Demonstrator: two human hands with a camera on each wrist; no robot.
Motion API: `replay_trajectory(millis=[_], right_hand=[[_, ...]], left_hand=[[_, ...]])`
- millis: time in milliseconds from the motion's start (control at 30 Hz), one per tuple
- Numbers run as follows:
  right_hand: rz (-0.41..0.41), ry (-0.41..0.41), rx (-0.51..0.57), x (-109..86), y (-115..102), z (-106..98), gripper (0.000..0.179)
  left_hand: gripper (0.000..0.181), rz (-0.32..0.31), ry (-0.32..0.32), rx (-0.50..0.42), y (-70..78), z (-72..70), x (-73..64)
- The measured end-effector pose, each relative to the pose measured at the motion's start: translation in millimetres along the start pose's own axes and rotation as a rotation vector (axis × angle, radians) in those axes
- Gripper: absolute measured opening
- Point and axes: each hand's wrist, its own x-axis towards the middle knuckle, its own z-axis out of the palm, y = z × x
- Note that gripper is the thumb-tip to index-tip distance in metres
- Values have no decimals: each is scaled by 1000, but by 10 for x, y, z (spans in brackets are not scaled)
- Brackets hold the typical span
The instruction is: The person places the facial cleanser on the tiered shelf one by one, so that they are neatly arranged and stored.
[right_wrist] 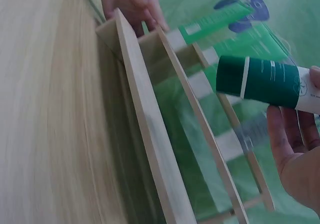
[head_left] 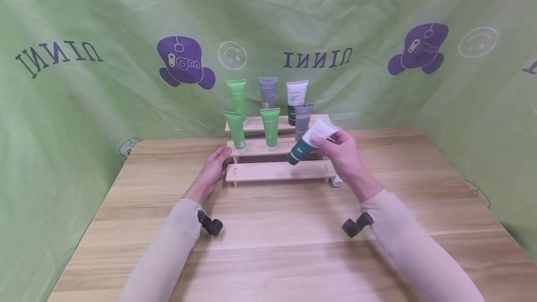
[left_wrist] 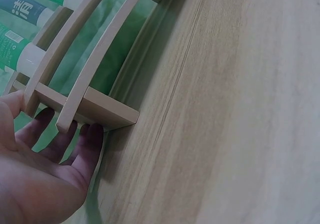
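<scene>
My right hand [head_left: 346,157] pinches a white and dark green squeeze tube [head_left: 301,150] between thumb and fingers. The tube leans, its dark green cap end pointing down and left, over the bottom shelf of a three-step wooden rack [head_left: 277,171]. In the right wrist view that cap end [right_wrist: 231,76] hangs in front of the shelves. At the rack's left end, my left hand [head_left: 215,167] grips the side; the left wrist view shows its fingers [left_wrist: 90,146] curled against the wooden end piece. Nothing stands on the bottom shelf.
The middle shelf bears two green tubes [head_left: 271,129] and a grey-purple tube [head_left: 302,125]. On the top shelf stand a green tube [head_left: 237,99], a grey-purple tube [head_left: 268,92] and a white and green tube [head_left: 297,92]. A small white object [head_left: 336,181] lies by the rack's right foot. Green printed cloth [head_left: 260,3] hangs behind.
</scene>
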Motion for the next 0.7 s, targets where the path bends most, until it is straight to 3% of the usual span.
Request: replay_trajectory(millis=[200, 700], right_hand=[[3, -38, -164, 53, 147, 400, 41], [-53, -134, -309, 184, 565, 1125, 35]], left_hand=[[67, 2, 2, -10, 0, -3, -5], [65, 13, -8, -47, 14, -1, -7]])
